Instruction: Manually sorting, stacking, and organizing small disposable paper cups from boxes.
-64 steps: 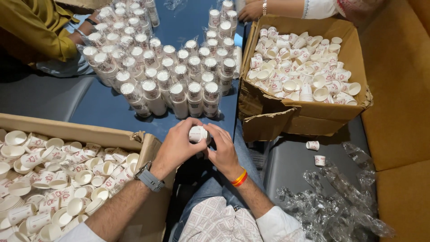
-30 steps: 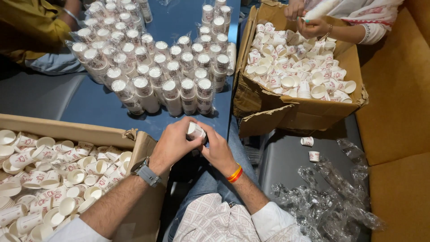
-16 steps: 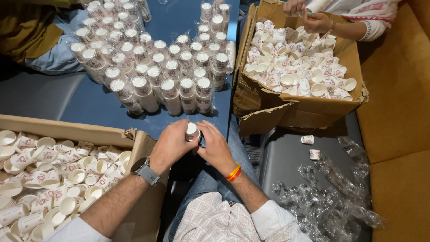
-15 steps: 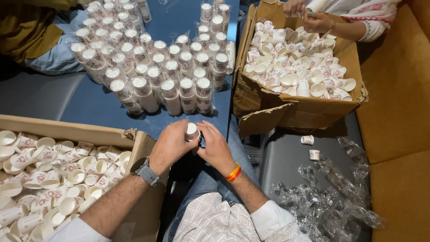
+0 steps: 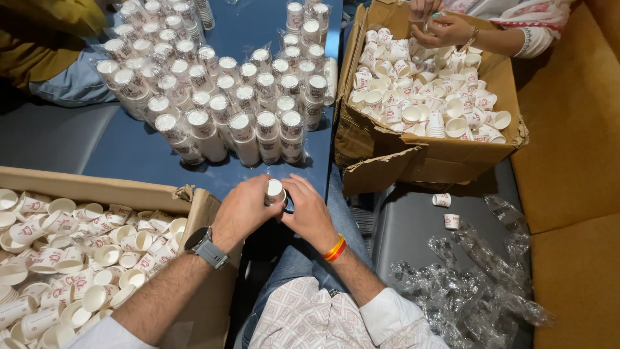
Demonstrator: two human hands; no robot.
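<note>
Both hands meet in the middle, near the person's lap. The left hand [image 5: 242,210] and the right hand [image 5: 309,213] are closed around a small stack of paper cups [image 5: 275,191]. The stack is white with a little red print on the side. Its round top shows between the thumbs, and the fingers hide the rest. The left wrist has a grey watch [image 5: 206,245]. The right wrist has a red and yellow band [image 5: 335,248].

Just past the hands is a blue table [image 5: 129,148]. Many wrapped stacks of cups [image 5: 219,84] stand on it in rows, each in clear plastic.

On the near left is an open brown box [image 5: 194,207] full of loose white cups lying all mixed up. On the far right is another brown box [image 5: 413,161], also full of loose cups. Another person's hands [image 5: 442,22] are over the far side of that box, holding something small.

On the right, two little cups [image 5: 445,210] lie on a grey seat. Near them is a pile of crumpled clear plastic wrap [image 5: 465,291].
</note>
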